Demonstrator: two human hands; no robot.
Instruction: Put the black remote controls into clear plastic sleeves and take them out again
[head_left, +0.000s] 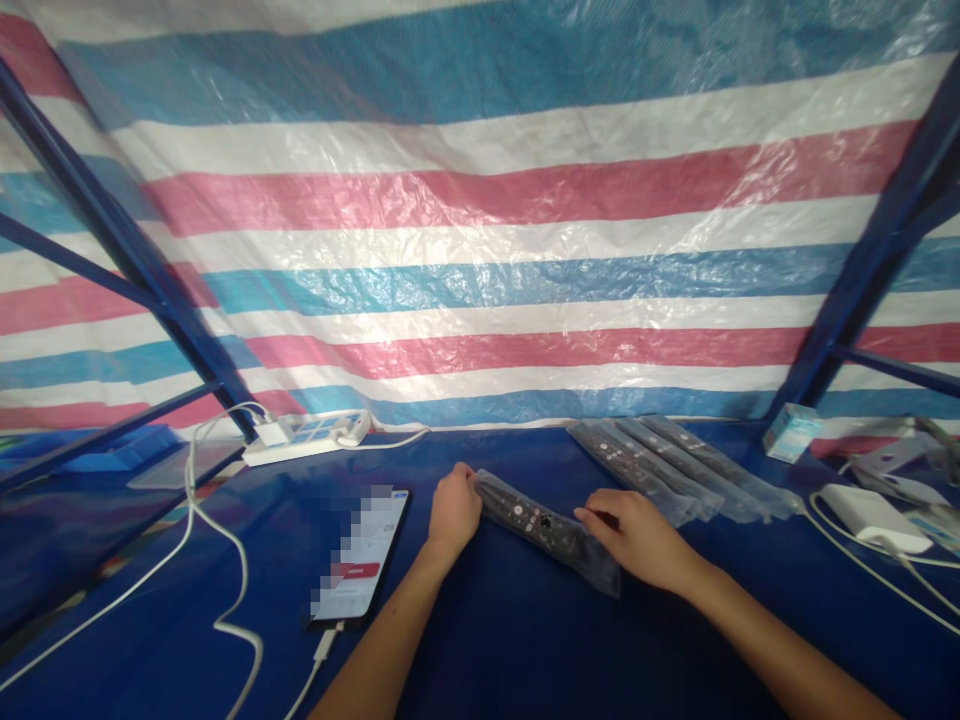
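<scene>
A black remote control (534, 517) in a clear plastic bag lies slanted between my hands, buttons facing up. My left hand (454, 510) is closed on its far left end, fingertips pinching there. At the near right end of the same bag, my right hand (634, 540) has its fingers curled in, gripping the bag's edge; some fingertips are hidden. Beyond my right hand, several more bagged remote controls (637, 462) lie side by side on the blue table (517, 650).
A phone (365, 560) with a plugged-in cable lies left of my left arm. Behind it sits a white power strip (311, 438). On the right are a small box (792, 432) and a white adapter (874, 518) with cables. Striped sheeting (525, 240) hangs behind, between blue metal posts.
</scene>
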